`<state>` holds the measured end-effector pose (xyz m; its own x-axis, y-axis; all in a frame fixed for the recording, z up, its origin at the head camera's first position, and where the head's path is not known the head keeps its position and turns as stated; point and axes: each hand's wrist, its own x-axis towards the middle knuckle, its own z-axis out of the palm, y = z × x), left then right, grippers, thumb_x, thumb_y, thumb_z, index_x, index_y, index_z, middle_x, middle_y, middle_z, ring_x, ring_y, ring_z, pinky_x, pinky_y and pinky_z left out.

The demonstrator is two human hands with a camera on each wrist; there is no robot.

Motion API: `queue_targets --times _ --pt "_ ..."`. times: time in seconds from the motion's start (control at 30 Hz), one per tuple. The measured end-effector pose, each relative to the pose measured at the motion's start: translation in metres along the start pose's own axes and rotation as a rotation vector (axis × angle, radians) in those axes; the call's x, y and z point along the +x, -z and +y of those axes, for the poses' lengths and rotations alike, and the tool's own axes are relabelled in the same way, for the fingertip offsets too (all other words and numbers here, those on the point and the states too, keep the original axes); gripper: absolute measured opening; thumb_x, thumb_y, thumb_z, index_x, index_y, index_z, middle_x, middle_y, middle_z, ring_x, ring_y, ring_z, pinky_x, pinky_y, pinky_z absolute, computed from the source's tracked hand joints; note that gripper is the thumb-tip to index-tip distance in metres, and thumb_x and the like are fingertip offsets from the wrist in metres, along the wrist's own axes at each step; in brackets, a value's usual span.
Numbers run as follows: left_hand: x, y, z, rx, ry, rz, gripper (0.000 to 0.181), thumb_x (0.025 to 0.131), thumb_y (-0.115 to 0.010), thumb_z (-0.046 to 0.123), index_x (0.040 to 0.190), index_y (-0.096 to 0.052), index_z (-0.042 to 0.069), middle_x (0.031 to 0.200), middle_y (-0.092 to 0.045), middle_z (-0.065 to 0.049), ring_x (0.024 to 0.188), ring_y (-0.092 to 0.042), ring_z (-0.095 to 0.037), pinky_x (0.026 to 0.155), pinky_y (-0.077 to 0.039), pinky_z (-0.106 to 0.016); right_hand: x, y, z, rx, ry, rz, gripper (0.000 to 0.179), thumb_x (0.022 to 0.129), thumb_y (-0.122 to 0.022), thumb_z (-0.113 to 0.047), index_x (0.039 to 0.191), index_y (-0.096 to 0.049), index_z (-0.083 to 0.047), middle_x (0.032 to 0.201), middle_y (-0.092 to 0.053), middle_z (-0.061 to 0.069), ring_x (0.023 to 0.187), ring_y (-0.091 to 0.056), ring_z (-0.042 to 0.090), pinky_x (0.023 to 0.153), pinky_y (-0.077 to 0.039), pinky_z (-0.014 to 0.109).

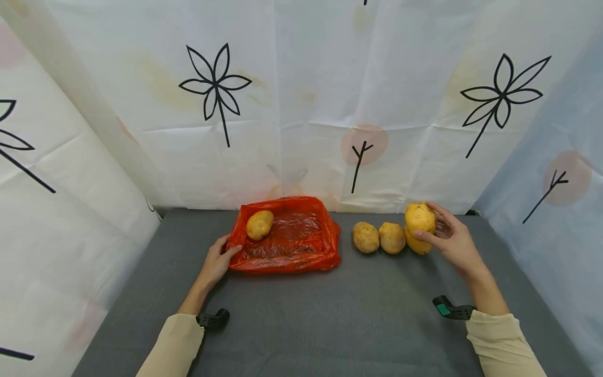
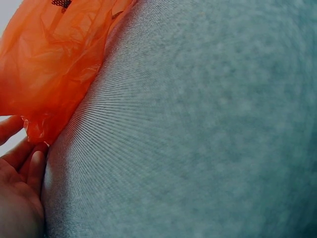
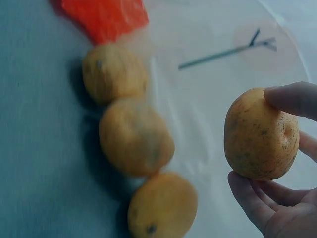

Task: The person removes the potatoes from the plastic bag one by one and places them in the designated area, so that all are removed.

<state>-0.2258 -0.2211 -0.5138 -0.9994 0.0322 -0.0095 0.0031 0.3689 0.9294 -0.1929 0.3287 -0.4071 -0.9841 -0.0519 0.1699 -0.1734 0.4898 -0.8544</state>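
Note:
In the head view my right hand (image 1: 456, 242) holds a potato (image 1: 420, 217) between thumb and fingers, raised over the rightmost of three potatoes on the table. The right wrist view shows the held potato (image 3: 261, 135) against the white cloth, apart from the row. My left hand (image 1: 216, 264) grips the left side of a low, open red plastic bag (image 1: 292, 264), its thumb over the rim. One potato (image 1: 259, 225) lies inside the bag at the left. Up close in the left wrist view, the fingers (image 2: 35, 173) are at a crumpled corner of the bag (image 2: 54, 64).
Between the bag and my right hand, a potato (image 1: 366, 237) and another potato (image 1: 392, 238) lie side by side, with the third potato (image 1: 419, 244) partly hidden under the raised one. A grey cloth covers the table (image 1: 301, 324). White printed curtains (image 1: 311, 104) stand behind and at both sides.

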Motion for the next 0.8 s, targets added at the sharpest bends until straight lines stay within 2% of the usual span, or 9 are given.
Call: queue_targets --times 0.17,0.23,0.3,0.37,0.43,0.5,0.57,0.67,0.8 --pt "0.000 0.000 0.002 -0.003 0.010 -0.009 0.057 0.105 -0.058 0.025 0.153 -0.039 -0.001 0.151 -0.038 -0.025 0.133 -0.039 -0.039 0.109 -0.031 -0.054 0.000 0.019 0.020 0.040 -0.124 0.002 0.079 0.099 -0.069 -0.024 0.164 -0.022 -0.027 0.154 -0.030 0.031 0.117 -0.045 0.010 0.083 -0.045 0.018" --pt "-0.002 0.001 0.009 -0.013 0.021 -0.019 0.057 0.106 -0.057 0.022 0.153 -0.038 -0.003 0.151 -0.037 -0.026 0.134 -0.039 -0.040 0.109 -0.030 -0.055 0.001 0.025 0.028 0.051 -0.165 -0.002 0.080 0.100 -0.067 -0.026 0.164 -0.020 -0.029 0.155 -0.028 0.033 0.115 -0.044 0.005 0.090 -0.045 0.026" --pt "-0.006 0.002 0.019 -0.019 0.031 -0.028 0.057 0.106 -0.056 0.019 0.153 -0.037 -0.005 0.151 -0.037 -0.028 0.134 -0.038 -0.042 0.110 -0.030 -0.055 0.001 0.031 0.036 0.045 -0.196 -0.008 0.080 0.101 -0.066 -0.029 0.164 -0.018 -0.031 0.156 -0.027 0.034 0.115 -0.044 0.003 0.092 -0.044 0.031" --pt "-0.010 0.003 0.031 -0.018 0.038 -0.032 0.056 0.106 -0.056 0.017 0.152 -0.036 -0.007 0.151 -0.036 -0.030 0.135 -0.037 -0.043 0.110 -0.029 -0.056 0.001 0.035 0.044 0.047 -0.216 -0.020 0.080 0.101 -0.065 -0.029 0.164 -0.015 -0.030 0.157 -0.025 0.036 0.118 -0.045 0.009 0.092 -0.043 0.031" --pt "-0.015 0.002 0.041 -0.006 0.039 -0.035 0.056 0.105 -0.055 0.015 0.152 -0.036 -0.009 0.151 -0.036 -0.031 0.135 -0.037 -0.044 0.111 -0.029 -0.056 0.001 0.039 0.052 0.049 -0.235 -0.034 0.081 0.102 -0.065 -0.030 0.165 -0.013 -0.029 0.157 -0.022 0.036 0.124 -0.045 0.020 0.089 -0.044 0.026" --pt "-0.018 0.002 0.047 0.004 0.039 -0.036 0.055 0.105 -0.055 0.014 0.152 -0.035 -0.009 0.151 -0.035 -0.031 0.136 -0.036 -0.044 0.112 -0.029 -0.056 0.001 0.043 0.059 0.064 -0.259 -0.056 0.082 0.102 -0.064 -0.031 0.165 -0.011 -0.028 0.159 -0.018 0.037 0.132 -0.040 0.033 0.089 -0.045 0.023" --pt "-0.020 0.002 0.050 0.007 0.041 -0.034 0.055 0.106 -0.055 0.014 0.152 -0.036 -0.009 0.152 -0.035 -0.031 0.136 -0.036 -0.044 0.112 -0.029 -0.055 0.001 0.047 0.067 0.093 -0.290 -0.083 0.082 0.103 -0.063 -0.031 0.165 -0.009 -0.027 0.160 -0.013 0.037 0.137 -0.033 0.041 0.090 -0.046 0.023" --pt "-0.021 0.001 0.052 0.006 0.044 -0.032 0.055 0.106 -0.055 0.014 0.152 -0.036 -0.008 0.152 -0.036 -0.031 0.136 -0.036 -0.044 0.112 -0.029 -0.055 0.000 0.050 0.078 0.140 -0.338 -0.122 0.084 0.103 -0.063 -0.032 0.165 -0.008 -0.026 0.160 -0.010 0.038 0.135 -0.034 0.039 0.092 -0.047 0.023" --pt "-0.021 0.002 0.052 0.002 0.051 -0.033 0.055 0.106 -0.055 0.015 0.152 -0.036 -0.008 0.152 -0.035 -0.030 0.137 -0.035 -0.044 0.112 -0.028 -0.056 0.000 0.050 0.090 0.193 -0.379 -0.155 0.086 0.102 -0.063 -0.031 0.165 -0.006 -0.023 0.159 -0.008 0.038 0.132 -0.036 0.032 0.087 -0.048 0.018"
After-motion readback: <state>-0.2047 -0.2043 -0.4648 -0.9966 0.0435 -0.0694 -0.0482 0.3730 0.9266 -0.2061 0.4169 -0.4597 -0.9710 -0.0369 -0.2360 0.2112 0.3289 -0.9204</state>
